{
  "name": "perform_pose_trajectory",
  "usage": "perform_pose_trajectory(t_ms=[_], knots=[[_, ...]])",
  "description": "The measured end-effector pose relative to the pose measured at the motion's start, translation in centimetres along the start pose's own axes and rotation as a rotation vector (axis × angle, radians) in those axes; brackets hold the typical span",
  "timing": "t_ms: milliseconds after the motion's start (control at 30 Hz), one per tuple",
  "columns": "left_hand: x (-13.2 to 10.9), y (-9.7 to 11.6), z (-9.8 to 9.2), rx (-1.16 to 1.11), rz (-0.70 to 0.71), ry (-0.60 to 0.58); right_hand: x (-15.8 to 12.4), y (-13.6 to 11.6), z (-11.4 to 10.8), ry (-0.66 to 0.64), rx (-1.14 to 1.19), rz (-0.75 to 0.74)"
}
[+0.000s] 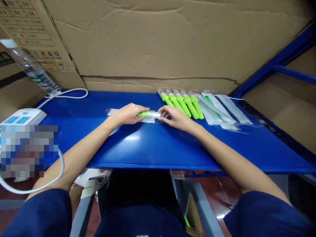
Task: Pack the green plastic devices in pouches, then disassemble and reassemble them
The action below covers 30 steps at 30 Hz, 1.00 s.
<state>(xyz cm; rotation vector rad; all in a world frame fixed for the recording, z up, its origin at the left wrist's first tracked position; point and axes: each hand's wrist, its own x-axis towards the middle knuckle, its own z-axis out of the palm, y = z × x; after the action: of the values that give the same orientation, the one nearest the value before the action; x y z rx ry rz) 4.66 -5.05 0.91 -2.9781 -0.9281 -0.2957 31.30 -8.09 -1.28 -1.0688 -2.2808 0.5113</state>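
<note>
A lime-green tube with a clear cap [153, 114] lies across a flat clear plastic packet [148, 120] near the middle of the table. My left hand [129, 113] is closed over the green end and covers most of it. At the capped end, the thumb and fingers of my right hand [174, 117] are curled around the tip. Just beyond my right hand, several similar lime-green tubes [184, 103] lie side by side, clear caps away from me. Flat clear and white packets [219, 110] with green and dark markings are spread to their right.
The blue table [138, 148] backs onto a cardboard wall [158, 42]. At the left are a water bottle [37, 72], a white power strip [27, 117] and a white cable [61, 164] looping near my left arm. A blue metal frame [278, 62] rises at the right.
</note>
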Motion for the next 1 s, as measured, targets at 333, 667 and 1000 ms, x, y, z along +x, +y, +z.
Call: perform_pose_trajectory(t_ms=[333,667,1000], knots=[[-0.2,1.3,-0.4,-0.019,0.013,-0.056,0.0,-1.2,2.8,0.104,-0.132,0.103],[0.0,-0.5,0.6,-0.049,0.060,-0.008,0.2,-1.5,0.4,0.017,0.179,0.033],[0.1,0.1,0.6,0.048,0.076,-0.019,0.5,0.1,-0.2,0.088,0.563,0.158]])
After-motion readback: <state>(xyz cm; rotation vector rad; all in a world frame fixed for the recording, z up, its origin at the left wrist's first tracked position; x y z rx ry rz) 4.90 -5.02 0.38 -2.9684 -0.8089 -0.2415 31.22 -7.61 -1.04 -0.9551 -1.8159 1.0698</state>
